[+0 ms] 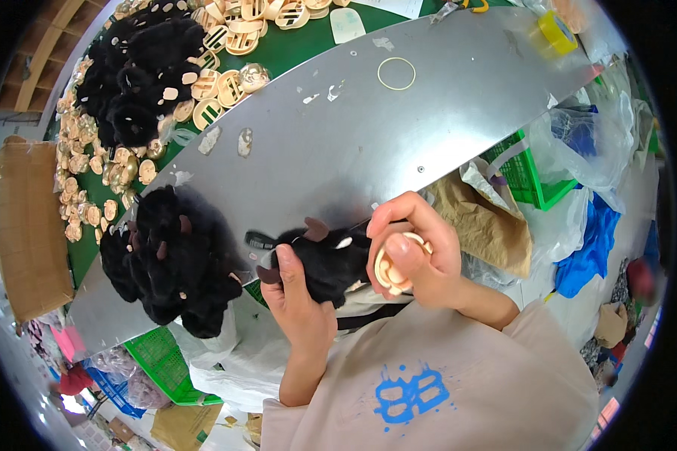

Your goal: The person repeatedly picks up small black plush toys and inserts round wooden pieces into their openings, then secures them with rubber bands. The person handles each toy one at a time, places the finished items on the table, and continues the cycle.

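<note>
My left hand point(299, 301) is closed on a small black plush toy point(331, 267) with brownish ears and a dark tag. The plush hangs at the near edge of the metal table. Just to its right, my right hand point(429, 263) grips a cream plastic round part point(391, 269), thumb pressed on it. The right fingers reach the plush's right end; whether the part touches the plush is hidden. Left of my left hand lies a pile of black plush toys point(173, 255) with similar brownish ears.
Across the grey metal tabletop point(316, 150) lie a rubber band point(396, 74) and a yellow tape roll point(555, 36). Behind, black plush pieces point(147, 68) and cream plastic parts point(237, 37) cover a green surface. A cardboard box point(30, 225) stands left, a green crate point(530, 173) right.
</note>
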Demonstrator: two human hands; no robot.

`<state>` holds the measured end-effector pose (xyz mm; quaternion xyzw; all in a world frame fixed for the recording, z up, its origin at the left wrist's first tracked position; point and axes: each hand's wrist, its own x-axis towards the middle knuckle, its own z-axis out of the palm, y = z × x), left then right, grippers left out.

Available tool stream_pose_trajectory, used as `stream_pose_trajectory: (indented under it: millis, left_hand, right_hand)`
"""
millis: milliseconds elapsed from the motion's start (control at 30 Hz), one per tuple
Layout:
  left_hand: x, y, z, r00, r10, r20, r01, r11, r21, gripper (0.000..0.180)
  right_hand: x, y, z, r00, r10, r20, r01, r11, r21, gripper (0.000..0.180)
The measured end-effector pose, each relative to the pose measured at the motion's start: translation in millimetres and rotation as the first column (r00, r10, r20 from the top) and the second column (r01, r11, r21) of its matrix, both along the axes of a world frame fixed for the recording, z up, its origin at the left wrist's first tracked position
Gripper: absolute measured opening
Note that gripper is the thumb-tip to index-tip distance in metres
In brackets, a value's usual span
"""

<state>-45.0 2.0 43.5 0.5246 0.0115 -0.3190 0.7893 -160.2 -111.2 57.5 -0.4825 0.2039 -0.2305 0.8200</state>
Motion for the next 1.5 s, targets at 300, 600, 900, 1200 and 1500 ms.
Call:
stream_pose_trajectory:
  millis: [300, 600, 900, 1200, 1500]
  left_hand:
    - [7, -2, 12, 0.972, -0.126, -0.197, 0.144, 0.986, 0.079, 0.043]
    - [8, 6, 1, 0.955, -0.136, -0.263, 0.134, 0.991, -0.025, 0.051]
    - [15, 25, 11, 0.947, -0.302, 0.107, 0.281, 0.943, 0.179, 0.052]
    - [5, 22, 14, 0.917, -0.305, -0.255, 0.257, 0.944, -0.205, 0.057]
    - [5, 28, 0, 0.939, -0.302, -0.166, 0.284, 0.951, -0.123, 0.050]
  right_hand:
    - [8, -8, -5, 0.974, 0.024, -0.226, -0.086, 0.960, -0.266, 0.030]
    - [14, -15, -8, 0.954, 0.175, -0.243, -0.241, 0.930, -0.276, 0.021]
    - [15, -10, -6, 0.990, 0.140, -0.019, -0.125, 0.930, 0.345, 0.018]
    - [17, -2, -14, 0.987, 0.007, -0.158, -0.023, 0.995, -0.101, 0.015]
    - [14, -11, -11, 0.977, -0.011, -0.214, -0.034, 0.979, -0.201, 0.012]
